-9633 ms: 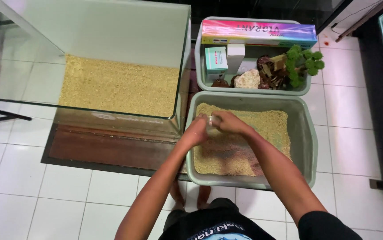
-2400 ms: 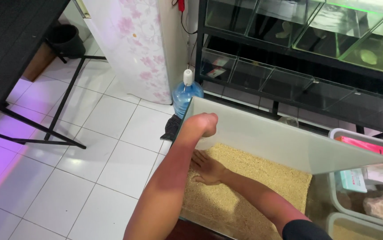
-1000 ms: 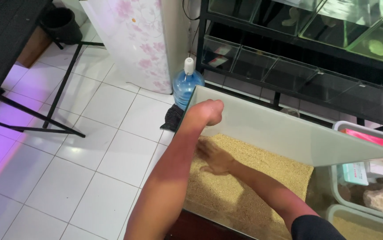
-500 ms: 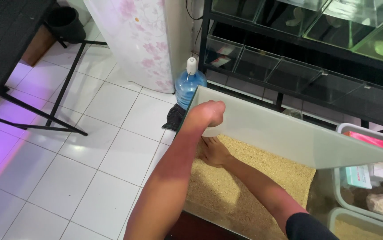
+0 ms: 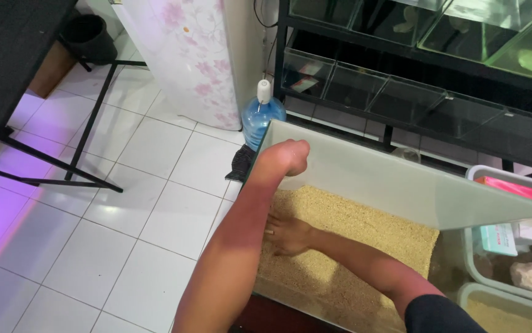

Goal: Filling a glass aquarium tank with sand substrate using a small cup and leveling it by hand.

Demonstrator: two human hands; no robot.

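1. We are working inside the glass aquarium (image 5: 365,179), and we place everything else relative to it.
2. Our left hand (image 5: 284,157) is gripping the tank's near-left corner, fingers curled together over the top edge of the glass.
3. Our right hand (image 5: 287,234) is lying palm-down on the tan gravel (image 5: 352,246) inside the tank, toward its left end, fingers spread flat and pressing on the grains.
4. Compared with half a second ago, the right hand is sitting slightly farther from the back wall and lower on the bed, while the left hand is keeping the same hold on the corner; we judge that we are sweeping and levelling the gravel, not adding more.
5. The gravel is covering the whole visible tank floor.
6. Just beyond the tank's left corner a blue water bottle (image 5: 263,114) is standing on the white tiled floor (image 5: 155,203).
7. Right of the tank, grey plastic tubs (image 5: 513,259) are holding rocks and boxes.
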